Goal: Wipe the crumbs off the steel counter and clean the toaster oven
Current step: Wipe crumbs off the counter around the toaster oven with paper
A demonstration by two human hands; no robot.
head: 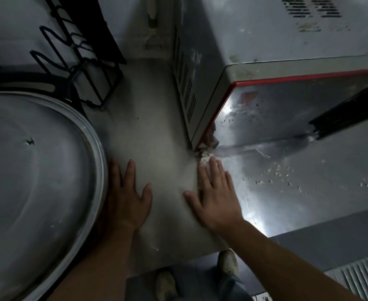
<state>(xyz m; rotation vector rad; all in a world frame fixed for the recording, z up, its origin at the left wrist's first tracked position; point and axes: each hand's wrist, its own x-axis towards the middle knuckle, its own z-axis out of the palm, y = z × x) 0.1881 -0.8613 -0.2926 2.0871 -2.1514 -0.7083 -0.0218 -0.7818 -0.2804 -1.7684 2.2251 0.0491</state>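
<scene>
Spanning the frame, the steel counter (152, 131) carries the toaster oven (254, 83) at right, a stiff, probably heavy body best steadied by its casing. Scattered crumbs (278, 172) lie right of the right hand (216, 197), whose flat fingers (211, 170) press a soft, light white wad (205, 158) against the oven's front corner. The left hand (126, 197) rests flat and empty.
</scene>
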